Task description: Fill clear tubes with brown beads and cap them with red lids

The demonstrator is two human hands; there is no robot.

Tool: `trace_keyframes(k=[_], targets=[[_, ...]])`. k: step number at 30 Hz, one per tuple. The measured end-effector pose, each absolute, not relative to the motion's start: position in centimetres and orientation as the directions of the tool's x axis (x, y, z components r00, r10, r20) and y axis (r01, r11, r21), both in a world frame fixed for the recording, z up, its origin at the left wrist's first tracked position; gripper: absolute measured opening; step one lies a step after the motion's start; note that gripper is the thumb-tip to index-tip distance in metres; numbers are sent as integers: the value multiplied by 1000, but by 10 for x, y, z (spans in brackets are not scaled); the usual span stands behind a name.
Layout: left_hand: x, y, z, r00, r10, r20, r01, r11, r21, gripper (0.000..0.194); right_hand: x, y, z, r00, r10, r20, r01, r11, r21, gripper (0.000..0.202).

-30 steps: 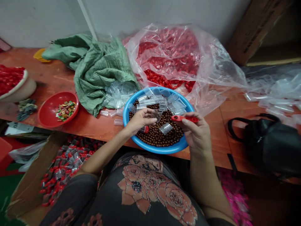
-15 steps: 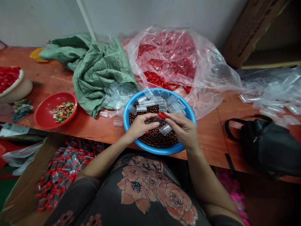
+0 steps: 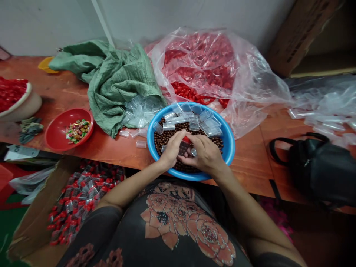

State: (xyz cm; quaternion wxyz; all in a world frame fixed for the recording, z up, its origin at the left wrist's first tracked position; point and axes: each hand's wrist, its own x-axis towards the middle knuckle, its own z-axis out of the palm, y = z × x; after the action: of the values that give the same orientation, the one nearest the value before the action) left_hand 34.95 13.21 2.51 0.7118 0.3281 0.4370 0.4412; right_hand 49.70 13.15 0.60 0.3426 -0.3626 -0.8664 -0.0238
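Both hands are together above a blue basin (image 3: 232, 148) of small brown balls (image 3: 160, 140). Between them is a small clear plastic container (image 3: 183, 147) with a red cap (image 3: 186, 139) on its far end; dark balls show through its wall. My left hand (image 3: 171, 150) is closed around the container's left side. My right hand (image 3: 207, 152) curls over from the right, its fingers at the cap and its thumb low against the container. Several clear plastic tubes (image 3: 207, 126) lie on the balls at the basin's far side.
Behind the basin lie a clear bag of red caps (image 3: 200, 66) and a green cloth sack (image 3: 119, 81). To the left are loose tubes (image 3: 140, 144), a red bowl (image 3: 52, 135) of wrapped sweets and a carton (image 3: 33, 226) of red-capped containers. A black bag (image 3: 319, 167) sits right.
My hands have closed in around the container. The red cap, pinched in my right fingers before, now sits on the container's end. The view has shifted slightly.
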Motion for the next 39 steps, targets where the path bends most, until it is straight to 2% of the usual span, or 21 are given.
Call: trace_keyframes(k=[2,4,6,9,11,13,16,17,19,22,25,28,31,34,37,39], targets=[[354,130,23,156,926,-343,-372,376,849,27,496,131,4,-510,607,610,630,746,-216,67],[356,129,23,124,924,-361,-388,380,839,26,497,130,4,-513,632,581,617,742,-262,61],[355,129,26,128,908,-400,-413,415,810,29,501,128,6,-496,706,506,594,701,-395,62],[349,131,33,187,889,-418,-485,454,748,35,508,127,9,-340,886,316,516,457,-725,65],[344,132,36,259,880,-399,-512,475,716,38,510,126,10,-180,972,154,374,212,-903,51],[341,132,37,335,862,-380,-505,505,700,39,509,126,10,-54,998,45,197,54,-979,37],[340,133,36,420,833,-359,-464,537,705,40,504,126,12,66,995,75,91,69,-994,35],[341,133,35,431,830,-354,-447,537,715,40,502,126,13,56,991,125,123,118,-985,36],[344,133,34,417,837,-355,-417,523,744,46,500,125,15,-78,963,257,273,268,-924,44],[348,134,35,382,849,-365,-393,507,767,63,498,120,18,-354,850,390,508,525,-683,74],[351,133,38,380,834,-401,-383,536,752,69,498,117,21,-452,771,448,634,631,-448,93],[354,132,38,334,832,-443,-351,546,761,57,500,120,22,-490,710,505,671,678,-301,86],[355,129,36,274,878,-392,-359,471,806,40,503,126,21,-551,609,571,638,748,-183,80],[356,122,33,249,907,-340,-363,413,835,38,504,129,17,-589,522,616,608,789,-87,79],[358,116,30,279,894,-351,-344,434,832,39,503,126,12,-591,494,638,601,797,-61,80],[358,116,28,302,878,-371,-329,461,824,40,503,124,11,-584,521,623,608,789,-90,81]])
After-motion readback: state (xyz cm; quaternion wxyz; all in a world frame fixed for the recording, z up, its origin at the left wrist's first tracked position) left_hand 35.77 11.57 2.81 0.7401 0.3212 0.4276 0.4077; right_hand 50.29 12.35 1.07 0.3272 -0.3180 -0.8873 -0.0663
